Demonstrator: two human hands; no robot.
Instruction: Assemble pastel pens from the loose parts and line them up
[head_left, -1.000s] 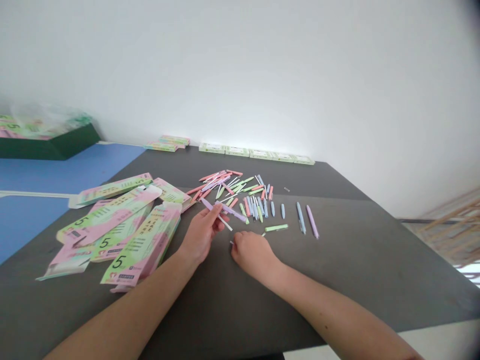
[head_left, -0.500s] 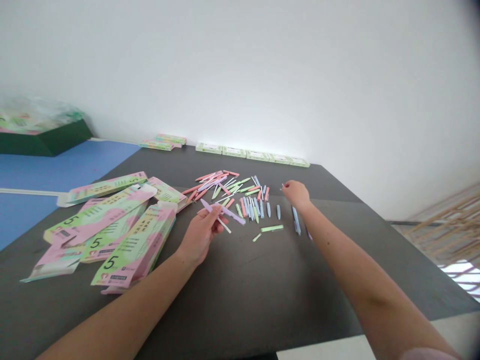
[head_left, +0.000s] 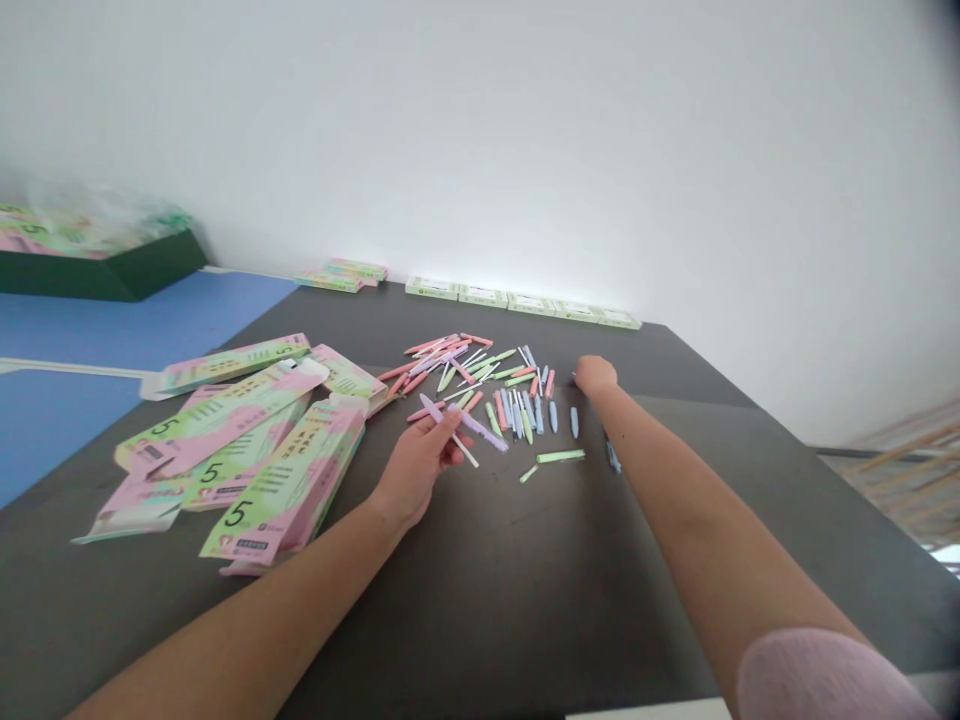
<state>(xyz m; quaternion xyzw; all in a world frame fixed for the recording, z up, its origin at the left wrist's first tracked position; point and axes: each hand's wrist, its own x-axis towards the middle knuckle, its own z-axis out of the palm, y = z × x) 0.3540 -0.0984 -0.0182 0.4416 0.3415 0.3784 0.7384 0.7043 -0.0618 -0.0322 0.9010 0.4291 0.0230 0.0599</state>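
Holds purple pen parts and a slim white stick in the left hand, pinched between thumb and fingers, crossing one another over the dark table. Slants the left forearm up from the lower left corner, wrist only slightly bent, thumb uppermost, remaining fingers curled beneath (partly hidden from this angle). Stretches the right arm much farther out, in a long diagonal from the lower right, with a pale pink sleeve near the elbow. Points the right hand leftward beyond most of the pieces, back of the hand upward, fingers bent in narrowly. Shows a tiny bit at those fingertips (too small to name); cannot tell whether gripped or merely touched. Passes the right forearm across a blue pen, partly covering it. Has, between both hands, a scatter of pen parts in pink, green, blue and white, with a green barrel lying nearer the body. Has printed cartons heaped beside the left forearm.
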